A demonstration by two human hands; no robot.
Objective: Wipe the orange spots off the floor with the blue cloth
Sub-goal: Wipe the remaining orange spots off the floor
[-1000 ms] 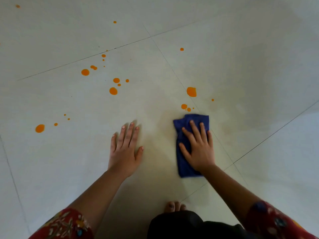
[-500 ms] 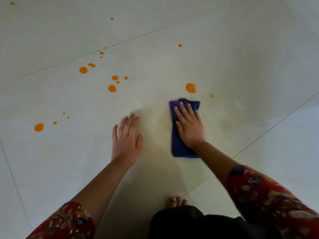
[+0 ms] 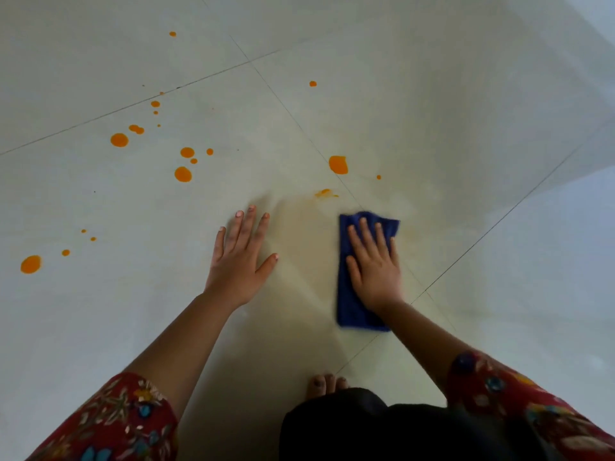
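Observation:
My right hand (image 3: 374, 264) presses flat, fingers straight, on the folded blue cloth (image 3: 349, 311) lying on the pale tiled floor (image 3: 466, 128). Just beyond the cloth is a smeared orange streak (image 3: 324, 193), and past it a large orange spot (image 3: 338, 164) with a tiny one (image 3: 378, 177) to its right. My left hand (image 3: 241, 257) rests flat on the floor to the left of the cloth, fingers spread. Several more orange spots lie to the far left, among them a cluster (image 3: 183, 174) and a big spot (image 3: 30, 263).
My bare toes (image 3: 326, 384) and a dark-clothed knee (image 3: 349, 424) are at the bottom centre. Dark grout lines cross the floor diagonally. A single orange spot (image 3: 312, 83) lies further away, and another (image 3: 172, 34) near the top.
My right hand pushed the cloth forward over the two small spots, then drew it back toward me, leaving an orange smear there. My left hand stayed planted on the floor.

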